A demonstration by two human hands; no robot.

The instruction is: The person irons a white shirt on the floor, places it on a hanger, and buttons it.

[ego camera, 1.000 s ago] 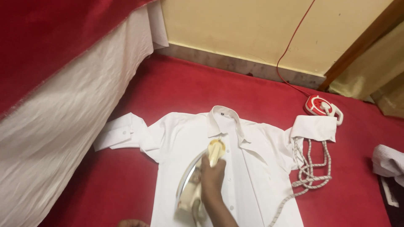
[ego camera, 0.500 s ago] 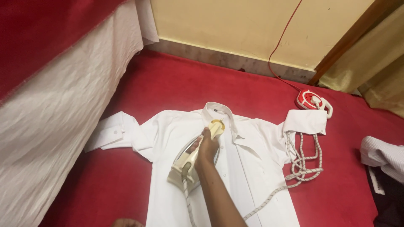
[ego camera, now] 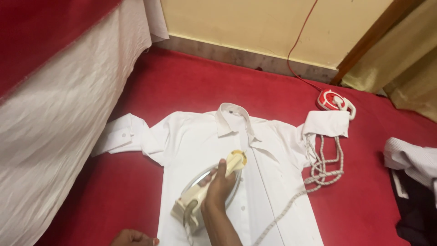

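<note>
A white button-up shirt (ego camera: pixel 191 136) lies flat, front up, on a red cloth on the floor, its collar toward the wall and both sleeves folded in. My right hand (ego camera: pixel 219 187) grips the cream handle of an electric iron (ego camera: pixel 200 193) that rests on the shirt's chest, left of the button line. My left hand (ego camera: pixel 132 238) shows only as knuckles at the bottom edge, by the shirt's lower left hem; its fingers are out of sight.
The iron's braided cord (ego camera: pixel 325 166) loops beside the right sleeve and runs to a red-and-white socket block (ego camera: pixel 334 101), whose red wire climbs the yellow wall. A white sheet (ego camera: pixel 59 132) under red fabric hangs at left. Other folded clothes (ego camera: pixel 412 159) lie at far right.
The iron has slid down the shirt front, away from the collar and toward me, with my right hand still on its handle. More of my left hand shows at the bottom edge.
</note>
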